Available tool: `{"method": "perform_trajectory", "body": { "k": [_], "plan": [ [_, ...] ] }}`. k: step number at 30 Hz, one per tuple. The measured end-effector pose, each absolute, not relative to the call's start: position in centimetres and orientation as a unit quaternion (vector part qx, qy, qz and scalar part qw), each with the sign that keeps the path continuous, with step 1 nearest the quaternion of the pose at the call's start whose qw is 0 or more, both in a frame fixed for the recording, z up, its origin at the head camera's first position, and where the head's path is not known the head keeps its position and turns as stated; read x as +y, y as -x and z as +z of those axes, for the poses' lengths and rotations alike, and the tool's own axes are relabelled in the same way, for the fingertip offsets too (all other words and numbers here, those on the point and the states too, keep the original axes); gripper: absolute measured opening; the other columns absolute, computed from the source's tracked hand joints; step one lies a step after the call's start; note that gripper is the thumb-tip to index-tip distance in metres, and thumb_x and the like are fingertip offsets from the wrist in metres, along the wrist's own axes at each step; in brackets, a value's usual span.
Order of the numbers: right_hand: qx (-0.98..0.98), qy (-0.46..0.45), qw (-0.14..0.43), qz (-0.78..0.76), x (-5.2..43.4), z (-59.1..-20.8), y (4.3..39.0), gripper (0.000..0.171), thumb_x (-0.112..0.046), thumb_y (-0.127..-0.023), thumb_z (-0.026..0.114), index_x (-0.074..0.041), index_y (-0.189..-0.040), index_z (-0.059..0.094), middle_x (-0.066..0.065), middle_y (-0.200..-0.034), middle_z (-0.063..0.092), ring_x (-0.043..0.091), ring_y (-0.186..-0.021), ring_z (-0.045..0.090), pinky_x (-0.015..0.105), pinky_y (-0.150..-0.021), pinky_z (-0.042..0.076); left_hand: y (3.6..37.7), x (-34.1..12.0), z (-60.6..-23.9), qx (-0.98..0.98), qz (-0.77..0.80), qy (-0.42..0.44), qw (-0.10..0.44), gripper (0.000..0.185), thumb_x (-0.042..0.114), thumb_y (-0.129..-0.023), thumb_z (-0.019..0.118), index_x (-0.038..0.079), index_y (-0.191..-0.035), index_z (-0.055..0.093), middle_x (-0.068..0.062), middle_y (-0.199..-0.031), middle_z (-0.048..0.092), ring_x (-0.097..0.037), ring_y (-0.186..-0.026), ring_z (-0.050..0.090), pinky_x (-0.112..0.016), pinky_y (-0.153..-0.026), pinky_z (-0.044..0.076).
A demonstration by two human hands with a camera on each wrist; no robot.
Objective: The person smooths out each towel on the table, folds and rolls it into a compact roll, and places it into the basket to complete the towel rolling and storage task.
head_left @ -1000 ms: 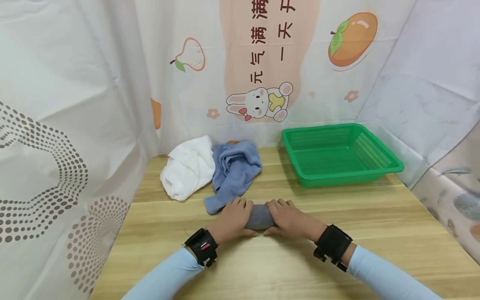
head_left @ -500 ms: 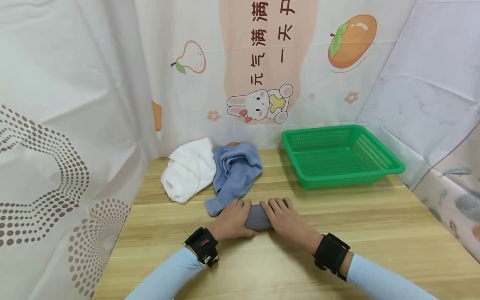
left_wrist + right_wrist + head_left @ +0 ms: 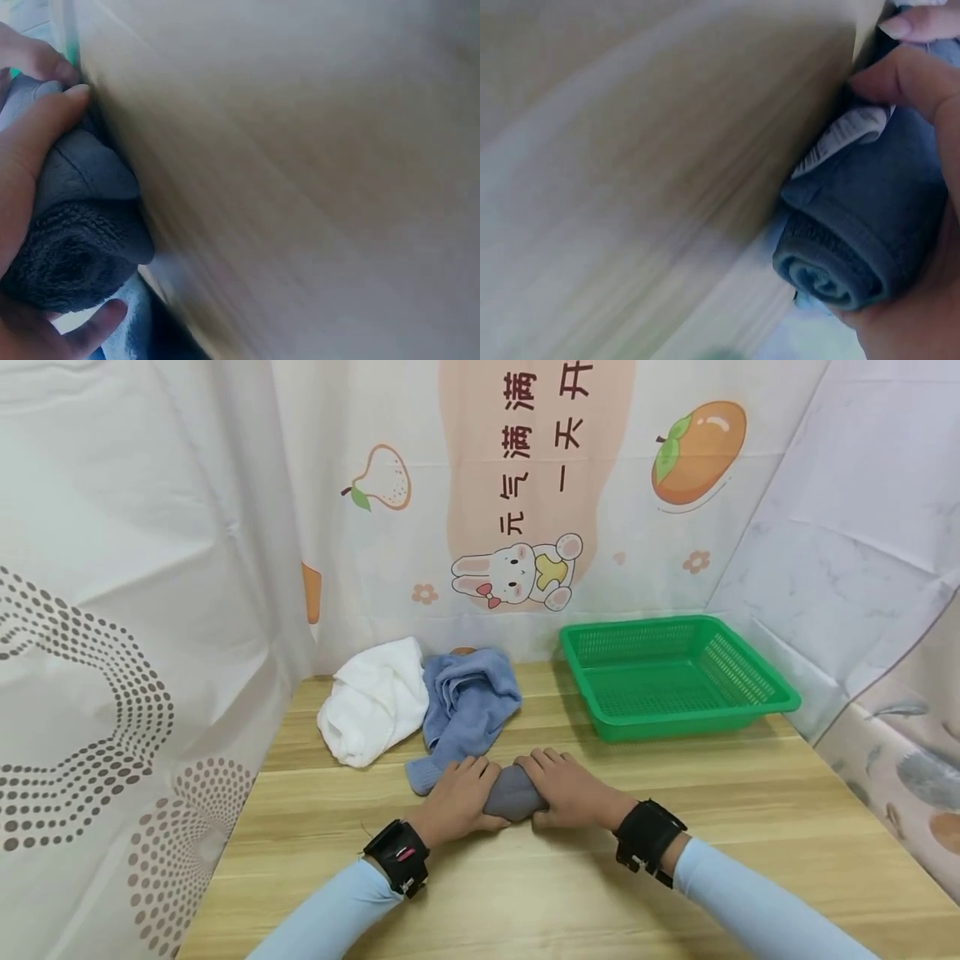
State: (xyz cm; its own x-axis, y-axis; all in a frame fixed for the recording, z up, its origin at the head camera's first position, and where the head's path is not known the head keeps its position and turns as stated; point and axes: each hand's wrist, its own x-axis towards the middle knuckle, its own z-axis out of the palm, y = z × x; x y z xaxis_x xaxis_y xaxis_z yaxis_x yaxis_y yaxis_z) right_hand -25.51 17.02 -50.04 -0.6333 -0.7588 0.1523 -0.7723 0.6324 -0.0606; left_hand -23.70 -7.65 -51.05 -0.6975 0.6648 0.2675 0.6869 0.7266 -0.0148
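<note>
Rolled grey terry towel: lying on the pale wooden surface, near its front middle. Left hand and right hand are gripping its two ends, fingers curled over the roll. Crumpled blue towel is lying just behind; crumpled white towel beside it; green perforated plastic basket is sitting at the right rear.

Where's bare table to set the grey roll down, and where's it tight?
Free: the table right of the right hand, in front of the green basket; also the near strip by the sleeves. The basket is empty. Crowded: far left, white towel against blue towel, beside the left hand.
</note>
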Motion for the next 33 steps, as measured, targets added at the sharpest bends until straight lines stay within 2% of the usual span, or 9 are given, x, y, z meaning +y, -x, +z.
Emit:
{"method": "perform_trajectory", "body": {
  "k": [4, 7, 11, 16, 19, 23, 26, 30, 33],
  "plan": [
    [-0.895, -0.434, 0.049, 0.09, 17.2, -50.1, 26.0, 0.083, -0.04, -0.079, 0.085, -0.001, -0.142, 0.048, 0.012, -0.123, 0.057, 0.029, -0.111, 0.057, 0.049, -0.09, 0.051, 24.0, -7.7, -50.7, -0.918, -0.069, 0.376, 0.108, 0.07, 0.057, -0.078, 0.084, 0.006, -0.119, 0.059, -0.005, -0.106, 0.061, -0.021, -0.094, 0.061, -0.038, -0.079, 0.053],
    [-0.899, -0.423, 0.048, 0.107, 17.6, -50.2, 25.9, 0.084, -0.039, -0.079, 0.087, -0.001, -0.144, 0.049, 0.012, -0.123, 0.06, 0.027, -0.11, 0.059, 0.047, -0.092, 0.051, 24.2, -7.5, -50.2, -0.916, -0.099, 0.381, 0.08, 0.065, 0.045, -0.077, 0.088, 0.005, -0.118, 0.058, -0.006, -0.102, 0.061, -0.02, -0.088, 0.062, -0.037, -0.077, 0.054],
    [-0.906, -0.407, 0.05, 0.109, 17.9, -50.2, 25.3, 0.087, -0.029, -0.073, 0.088, -0.001, -0.145, 0.049, 0.013, -0.12, 0.062, 0.027, -0.105, 0.062, 0.046, -0.09, 0.053, 24.3, -7.6, -49.7, -0.913, -0.12, 0.388, 0.043, 0.072, 0.032, -0.074, 0.09, 0.004, -0.129, 0.054, -0.009, -0.108, 0.061, -0.021, -0.092, 0.063, -0.035, -0.08, 0.055],
    [-0.914, -0.39, 0.05, 0.102, 18.5, -49.9, 24.4, 0.089, -0.023, -0.071, 0.089, 0.0, -0.146, 0.046, 0.016, -0.12, 0.064, 0.031, -0.107, 0.064, 0.047, -0.091, 0.054, 24.3, -7.8, -49.2, -0.906, -0.148, 0.396, 0.009, 0.089, 0.026, -0.075, 0.091, 0.005, -0.148, 0.044, -0.013, -0.122, 0.06, -0.023, -0.102, 0.063, -0.036, -0.087, 0.055],
    [-0.929, -0.344, 0.043, 0.127, 19.9, -49.7, 24.1, 0.091, -0.024, -0.07, 0.088, -0.001, -0.146, 0.045, 0.018, -0.121, 0.065, 0.032, -0.105, 0.065, 0.048, -0.087, 0.055, 25.0, -7.4, -48.8, -0.895, -0.188, 0.403, 0.022, 0.097, 0.029, -0.077, 0.092, 0.005, -0.153, 0.037, -0.016, -0.132, 0.057, -0.028, -0.112, 0.062, -0.04, -0.094, 0.053],
    [-0.947, -0.264, 0.024, 0.184, 23.6, -49.5, 23.6, 0.092, -0.024, -0.07, 0.086, 0.0, -0.148, 0.042, 0.02, -0.119, 0.067, 0.031, -0.098, 0.067, 0.048, -0.078, 0.056, 26.8, -6.1, -47.7, -0.883, -0.202, 0.421, 0.052, 0.11, 0.036, -0.072, 0.096, 0.006, -0.157, 0.033, -0.018, -0.146, 0.05, -0.034, -0.124, 0.057, -0.049, -0.101, 0.049],
    [-0.95, -0.23, 0.017, 0.209, 26.9, -49.4, 23.0, 0.09, -0.022, -0.071, 0.083, 0.0, -0.148, 0.043, 0.019, -0.118, 0.067, 0.03, -0.097, 0.066, 0.047, -0.077, 0.055, 28.1, -4.3, -46.7, -0.869, -0.177, 0.456, 0.069, 0.1, 0.016, -0.079, 0.092, 0.006, -0.158, 0.032, -0.015, -0.153, 0.046, -0.032, -0.128, 0.055, -0.05, -0.103, 0.048],
    [-0.952, -0.221, 0.016, 0.213, 31.3, -49.7, 21.5, 0.089, -0.02, -0.068, 0.086, -0.003, -0.146, 0.047, 0.014, -0.117, 0.067, 0.026, -0.097, 0.065, 0.045, -0.078, 0.053, 29.4, -0.1, -45.8, -0.839, -0.136, 0.515, 0.113, 0.079, -0.01, -0.088, 0.068, 0.001, -0.158, 0.033, -0.017, -0.157, 0.043, -0.03, -0.135, 0.052, -0.043, -0.109, 0.044],
    [-0.952, -0.232, 0.017, 0.201, 33.6, -49.4, 20.4, 0.089, -0.02, -0.067, 0.087, -0.004, -0.146, 0.047, 0.012, -0.118, 0.067, 0.024, -0.097, 0.065, 0.045, -0.078, 0.053, 29.8, 2.6, -45.4, -0.828, -0.102, 0.534, 0.134, 0.069, -0.004, -0.095, 0.061, -0.001, -0.158, 0.032, -0.019, -0.16, 0.038, -0.03, -0.144, 0.042, -0.039, -0.116, 0.037]
  ]
}}
